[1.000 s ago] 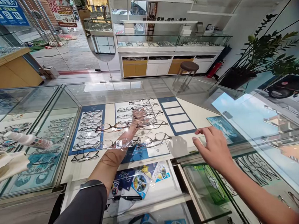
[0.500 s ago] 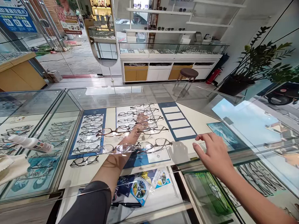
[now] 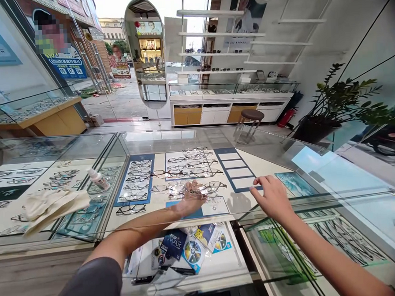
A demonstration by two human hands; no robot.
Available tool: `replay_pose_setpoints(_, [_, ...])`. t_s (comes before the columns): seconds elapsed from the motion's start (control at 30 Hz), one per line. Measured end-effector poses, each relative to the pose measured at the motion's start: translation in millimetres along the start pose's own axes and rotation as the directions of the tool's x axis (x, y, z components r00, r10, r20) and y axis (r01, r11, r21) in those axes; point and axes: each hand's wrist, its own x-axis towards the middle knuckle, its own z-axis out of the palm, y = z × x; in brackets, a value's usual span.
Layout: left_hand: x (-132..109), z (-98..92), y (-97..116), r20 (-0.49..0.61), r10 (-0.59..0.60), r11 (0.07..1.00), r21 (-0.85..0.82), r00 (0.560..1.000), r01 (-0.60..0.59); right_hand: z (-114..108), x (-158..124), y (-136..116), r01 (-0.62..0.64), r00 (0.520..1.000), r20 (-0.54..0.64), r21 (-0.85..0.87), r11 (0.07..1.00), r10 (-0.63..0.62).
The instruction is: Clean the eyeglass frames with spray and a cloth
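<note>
**Glass counter, one hand inside the case**

Glass covers the long display counter [image 3: 170, 142] that fills the lower half of the view in a bright spectacle shop. At nine o'clock a crumpled cream cloth [image 3: 51, 206] lies on the glass top. A small white spray bottle [image 3: 98, 179] lies on its side at the cloth's two o'clock. Further right, under the glass, a blue-edged tray of spectacle frames [image 3: 136, 180] sits beside a white tray of spectacle frames [image 3: 191, 159]. At twelve o'clock a tall oval mirror [image 3: 146, 53] stands on the shop floor.

The left hand [image 3: 193, 197] reaches inside the case, beneath the glass top, at six o'clock of the white tray. Its fingers are curled about a thin-rimmed pair of spectacles [image 3: 213, 187], which lies across them just above the case floor. At six o'clock of the forearm, glossy printed leaflets [image 3: 189, 248] and a black pen [image 3: 177, 269] lie on a lower white shelf.

The right hand [image 3: 273, 197] rests on top of the glass at four o'clock of the left. Its fingers are loosely spread and hold nothing, and the tips touch the pane. At its eleven o'clock lies a blue tray with bare white slots [image 3: 235, 170]. Far off at two o'clock stand a round brown stool [image 3: 252, 115] and a leafy green potted plant [image 3: 340, 100].
</note>
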Motion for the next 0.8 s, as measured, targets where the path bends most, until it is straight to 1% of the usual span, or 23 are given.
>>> replay_pose_setpoints(0.07, [-26.2, 6.1, 8.1, 0.005, -0.052, 0.998, 0.031, 0.999, 0.052, 1.7, 1.8, 0.4, 0.009, 1.0, -0.005, -0.013, 1.0, -0.009])
replay_pose_setpoints(0.13, [-54.6, 8.5, 17.8, 0.041, -0.081, 0.995, 0.056, 0.996, 0.079, 3.0, 3.4, 0.7, 0.013, 1.0, -0.004, -0.027, 1.0, -0.013])
replay_pose_setpoints(0.2, [-84.6, 6.2, 29.9, 0.114, -0.13, 0.991, 0.057, 0.985, 0.125, 4.0, 5.0, 1.0, 0.009, 1.0, 0.003, -0.045, 0.999, -0.009])
replay_pose_setpoints(0.27, [-114.7, -1.5, 44.9, 0.182, -0.147, 0.988, -0.018, 0.972, 0.153, 4.7, 6.4, 1.1, -0.002, 1.0, 0.016, -0.06, 0.998, 0.003])
replay_pose_setpoints(0.37, [-155.5, -25.7, 72.3, 0.268, -0.099, 0.988, -0.089, 0.958, 0.127, 5.0, 8.1, 0.6, -0.018, 0.999, 0.029, -0.076, 0.997, 0.02])
replay_pose_setpoints(0.4, [-166.8, -37.5, 82.1, 0.274, -0.062, 0.989, -0.112, 0.96, 0.095, 4.8, 8.5, 0.3, -0.02, 0.999, 0.03, -0.08, 0.997, 0.023])
replay_pose_setpoints(0.47, [-183.5, -66.8, 100.6, 0.243, 0.011, 0.988, -0.154, 0.97, 0.028, 4.2, 9.0, -0.4, -0.022, 0.999, 0.034, -0.088, 0.996, 0.025])
replay_pose_setpoints(0.5, [-188.3, -83.7, 108.3, 0.23, 0.04, 0.986, -0.166, 0.972, -0.002, 3.9, 9.2, -0.7, -0.024, 0.999, 0.037, -0.092, 0.995, 0.028])
replay_pose_setpoints(0.57, [-189.7, -119.8, 118.0, 0.158, 0.041, 0.992, -0.125, 0.987, -0.021, 3.6, 9.6, -1.1, -0.028, 0.998, 0.048, -0.101, 0.995, 0.032])
replay_pose_setpoints(0.63, [-179.8, -155.1, 117.1, 0.053, 0.039, 0.999, -0.025, 0.998, -0.038, 3.8, 10.0, -1.1, -0.025, 0.998, 0.052, -0.105, 0.994, 0.03])
replay_pose_setpoints(0.67, [-171.3, -171.0, 112.1, 0.01, 0.04, 0.999, 0.032, 0.999, -0.041, 4.1, 10.1, -0.9, -0.022, 0.998, 0.049, -0.105, 0.994, 0.027])
replay_pose_setpoints(0.73, [-149.3, -197.1, 94.1, -0.021, 0.014, 0.99, 0.139, 1.0, -0.011, 5.2, 10.3, -0.3, -0.015, 0.999, 0.034, -0.103, 0.995, 0.018])
replay_pose_setpoints(0.8, [-124.6, -214.2, 68.5, -0.056, -0.034, 0.972, 0.232, 0.998, 0.046, 6.5, 10.3, 0.5, -0.009, 1.0, 0.018, -0.099, 0.995, 0.011])
